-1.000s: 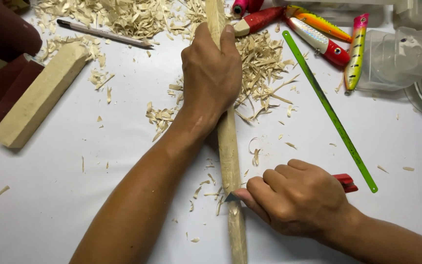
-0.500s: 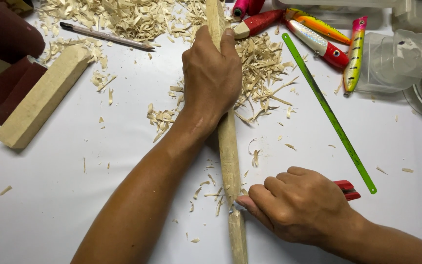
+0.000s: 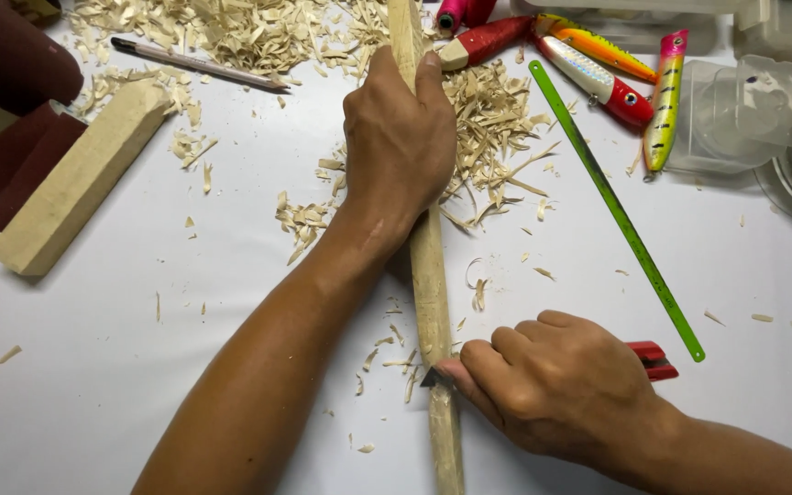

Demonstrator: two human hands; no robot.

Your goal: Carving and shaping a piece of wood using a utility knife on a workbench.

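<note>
Hands both clamped: left hand (image 3: 396, 137) gripped the upper wooden stick (image 3: 429, 275) lying lengthwise on the white worktop (image 3: 93, 367); right hand (image 3: 556, 385) held a red-handled knife (image 3: 648, 359), blade at the wood. Risk noted: blade slipping toward fingertips, or gouging too deep; loose shavings (image 3: 492, 137) could let the stick skid.

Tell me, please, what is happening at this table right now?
A person is carving a long wooden stick on a white table. The left hand grips the stick near its far end, while the right hand presses a red-handled knife against its near part. Wood shavings lie scattered around, with painted fishing lures, a green ruler and a wooden block nearby.
</note>
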